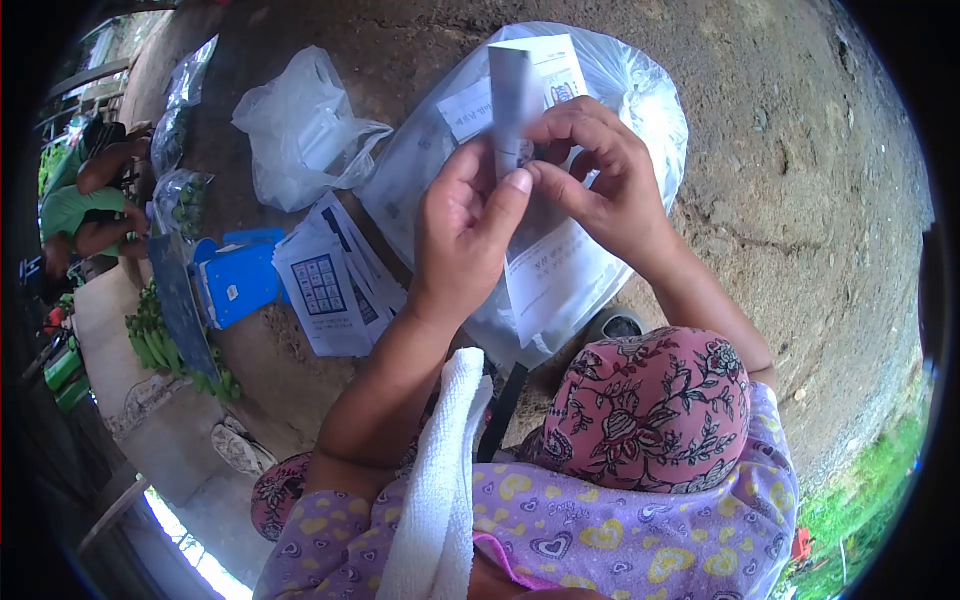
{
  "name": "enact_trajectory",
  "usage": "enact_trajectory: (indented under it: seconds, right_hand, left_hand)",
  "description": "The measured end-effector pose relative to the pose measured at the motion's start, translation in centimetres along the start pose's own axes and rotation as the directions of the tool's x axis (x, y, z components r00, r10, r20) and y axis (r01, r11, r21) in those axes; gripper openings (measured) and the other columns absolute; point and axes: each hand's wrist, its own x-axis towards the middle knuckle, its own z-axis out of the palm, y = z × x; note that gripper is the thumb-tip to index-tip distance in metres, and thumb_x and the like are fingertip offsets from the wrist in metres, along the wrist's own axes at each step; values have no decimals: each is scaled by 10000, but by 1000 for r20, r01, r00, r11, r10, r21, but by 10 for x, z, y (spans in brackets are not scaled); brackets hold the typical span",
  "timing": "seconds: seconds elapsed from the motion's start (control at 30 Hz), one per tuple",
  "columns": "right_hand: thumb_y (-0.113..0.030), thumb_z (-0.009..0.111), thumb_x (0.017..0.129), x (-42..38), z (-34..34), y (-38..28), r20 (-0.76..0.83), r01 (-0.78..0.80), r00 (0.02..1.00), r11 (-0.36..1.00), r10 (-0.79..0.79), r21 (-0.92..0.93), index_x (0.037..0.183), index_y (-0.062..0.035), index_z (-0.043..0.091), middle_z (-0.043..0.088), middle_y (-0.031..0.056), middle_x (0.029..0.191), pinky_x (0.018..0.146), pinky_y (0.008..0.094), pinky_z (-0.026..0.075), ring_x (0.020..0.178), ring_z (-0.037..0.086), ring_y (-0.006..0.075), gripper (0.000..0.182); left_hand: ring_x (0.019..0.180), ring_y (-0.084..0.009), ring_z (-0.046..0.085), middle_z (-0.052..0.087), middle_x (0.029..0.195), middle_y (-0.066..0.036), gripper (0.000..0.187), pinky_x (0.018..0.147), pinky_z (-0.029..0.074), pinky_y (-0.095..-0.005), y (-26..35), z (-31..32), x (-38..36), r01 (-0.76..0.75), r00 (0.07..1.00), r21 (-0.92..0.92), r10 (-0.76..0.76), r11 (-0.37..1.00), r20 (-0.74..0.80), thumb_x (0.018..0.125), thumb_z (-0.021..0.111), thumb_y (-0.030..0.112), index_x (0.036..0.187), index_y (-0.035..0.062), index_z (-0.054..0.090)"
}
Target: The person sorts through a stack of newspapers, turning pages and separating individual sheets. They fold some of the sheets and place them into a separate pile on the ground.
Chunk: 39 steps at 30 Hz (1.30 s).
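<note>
A narrow folded sheet of white paper (511,85) stands upright between my hands, its top end blurred. My left hand (468,222) is closed around its lower end, thumb pressed on the front. With thumb and forefinger pinched together, my right hand (612,180) touches the paper's lower right edge. Beneath both hands lies a large clear plastic bag (630,85) with printed sheets on or in it. One printed sheet (560,275) shows below my hands, and another (553,62) shows behind the folded paper.
To the left, a fanned stack of printed sheets (335,305) lies by a blue plastic holder (243,283). A white plastic bag (300,130) sits on the dirt ground (790,180). Green bananas (155,345) and another person (95,205) are farther left.
</note>
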Motion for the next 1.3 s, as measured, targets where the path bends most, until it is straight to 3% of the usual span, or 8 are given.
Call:
enact_trajectory:
  seconds: [0.1, 0.23, 0.27, 0.37, 0.43, 0.77, 1.0, 1.3]
  right_hand:
    - [-39, 700, 738, 6, -1, -10, 51, 52, 997, 997, -49, -59, 963, -49, 667, 590, 41, 855, 602, 263, 476, 715, 593, 145, 228]
    - [-35, 674, 770, 3, 2, -9, 134, -118, 985, 990, 106, 82, 962, -38, 669, 622, 42, 846, 627, 250, 485, 734, 603, 125, 192]
    - [-40, 673, 779, 1, 3, -6, 133, -161, 981, 973, 140, 164, 969, -30, 664, 629, 43, 850, 639, 248, 489, 742, 603, 118, 190]
    - [-58, 674, 799, -4, 8, 5, 147, -257, 965, 895, 218, 365, 988, -8, 652, 643, 46, 865, 672, 246, 500, 768, 604, 103, 197]
    - [-74, 681, 805, -5, 8, 8, 163, -290, 957, 851, 242, 439, 1000, 3, 642, 646, 47, 878, 689, 248, 506, 787, 605, 99, 213]
    - [-174, 763, 740, -6, 5, -3, 41, -110, 994, 971, 104, 213, 965, -19, 643, 626, 65, 984, 671, 262, 523, 853, 617, 144, 298]
    - [-134, 737, 765, -7, 5, -6, 9, -98, 995, 949, 100, 300, 977, -19, 655, 631, 67, 1025, 704, 252, 529, 905, 622, 147, 255]
    - [-100, 660, 844, -9, 7, -3, 62, -136, 991, 878, 121, 458, 1005, -10, 665, 638, 88, 1046, 743, 267, 531, 912, 620, 140, 184]
  left_hand:
    - [994, -111, 552, 588, 1082, -70, 277, 877, 432, -251, -2, -3, -1, 8, 1000, -45, -9, 999, -22, 949, 485, 116, 1173, -44, 513]
    - [871, -74, 522, 607, 931, -49, 233, 761, 433, -241, -18, -10, -11, 26, 996, 130, -14, 991, -92, 962, 472, 149, 1059, -45, 559]
    - [1021, -99, 517, 578, 1093, -75, 268, 906, 406, -265, -18, -12, -14, 73, 997, 131, -67, 989, -48, 976, 438, 142, 1143, -41, 540]
    - [1049, -121, 515, 557, 1133, -98, 313, 922, 404, -277, -13, -13, -20, 137, 991, 302, -131, 943, -40, 986, 413, 177, 1181, -48, 510]
    - [1089, -145, 504, 528, 1182, -118, 368, 943, 395, -290, -11, -11, -21, 173, 985, 178, -167, 969, -50, 999, 365, 220, 1215, -56, 476]
    - [1299, -244, 317, 323, 1378, -195, 725, 1085, 225, -356, -9, -1, -24, -53, 974, 252, -6, 966, 228, 973, 104, 541, 1334, -58, 294]
    - [1330, -319, 293, 329, 1384, -256, 640, 1085, 228, -400, -10, 5, -20, -148, 976, 309, 88, 940, 200, 1007, 202, 395, 1405, -103, 148]
    - [1147, -282, 519, 494, 1251, -235, 499, 952, 406, -335, -7, 11, -17, -202, 977, 422, 213, 884, 21, 986, 410, 142, 1381, -115, 245]
